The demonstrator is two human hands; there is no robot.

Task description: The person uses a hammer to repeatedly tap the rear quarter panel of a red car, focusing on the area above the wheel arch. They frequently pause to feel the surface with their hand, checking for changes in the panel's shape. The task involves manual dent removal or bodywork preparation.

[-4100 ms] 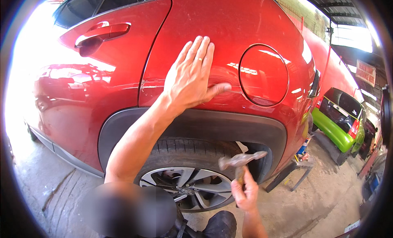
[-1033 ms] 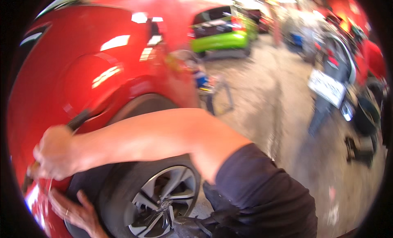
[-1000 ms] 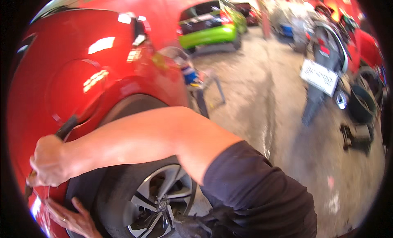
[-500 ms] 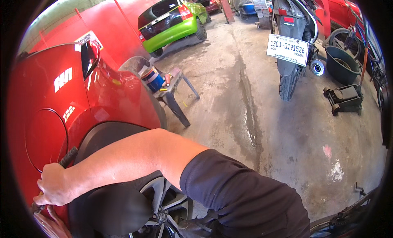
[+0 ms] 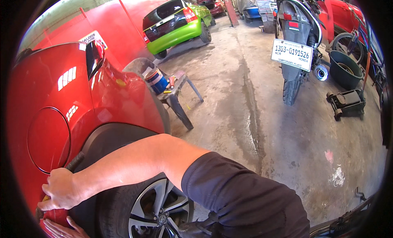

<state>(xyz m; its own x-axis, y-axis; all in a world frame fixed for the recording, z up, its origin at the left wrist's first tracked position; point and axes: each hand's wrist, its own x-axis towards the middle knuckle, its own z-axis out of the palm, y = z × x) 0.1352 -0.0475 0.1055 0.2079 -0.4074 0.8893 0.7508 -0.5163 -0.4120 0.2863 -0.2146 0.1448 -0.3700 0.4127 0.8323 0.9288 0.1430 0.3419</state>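
Observation:
My right arm reaches across to the left, and my right hand (image 5: 63, 189) is closed around a hand tool with a ridged black grip (image 5: 75, 162). A bit of yellow on the tool shows by my fingers, and a dark end pokes out below the fist. The tool's exact kind is hard to tell. My left hand (image 5: 63, 230) lies with fingers outstretched on the red car's body panel (image 5: 49, 94), just below the right hand. Both hands are at the panel's edge beside the black wheel-arch trim (image 5: 110, 135). Under my forearm shows the wheel (image 5: 161, 215).
A worn plastic chair (image 5: 178, 105) holds a blue paint can (image 5: 156, 80) and small items. A green car (image 5: 176, 31) is parked further back. To the right stand a motorcycle (image 5: 292, 66), a dark tub (image 5: 346, 70) and a floor jack (image 5: 347, 102).
The view has shifted slightly, so the surroundings sit a little lower and to the right. A dark blurred patch over the wheel is gone, and more tyre shows. The right hand keeps its grip.

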